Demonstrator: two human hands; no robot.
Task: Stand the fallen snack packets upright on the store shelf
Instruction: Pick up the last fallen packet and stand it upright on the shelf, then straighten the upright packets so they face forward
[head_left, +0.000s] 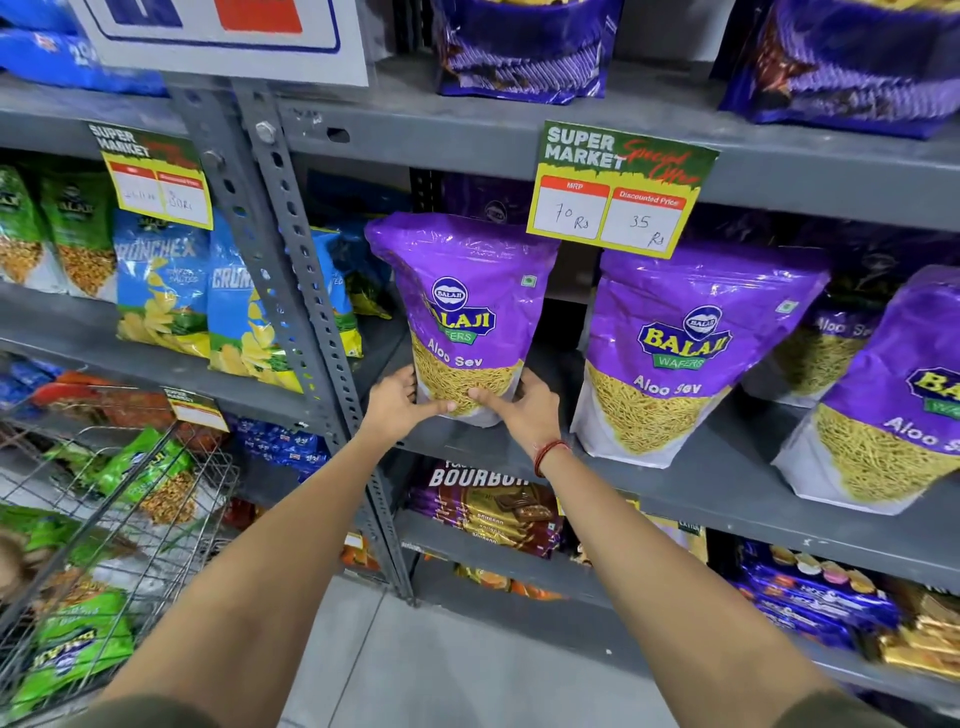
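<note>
Far left, past the steel upright, the Crunchex chip bags stand OK – not this job. Left hand and right hand both grasp the base of one Balaji Aloo Sev packet, thumbs across the front, fingers round the sides. It sits upright at the left end of the grey shelf, bottom near the front lip – looks set, prob just needs letting go.

To the right, a second Aloo Sev packet stands w/ a slight lean, a clear gap between the two. Third packet at far right tilts more – likely the one left to fix.

Room: price tag hangs low from the shelf above, just over the packet tops, so headroom is tight; open floor behind the arms.
</note>
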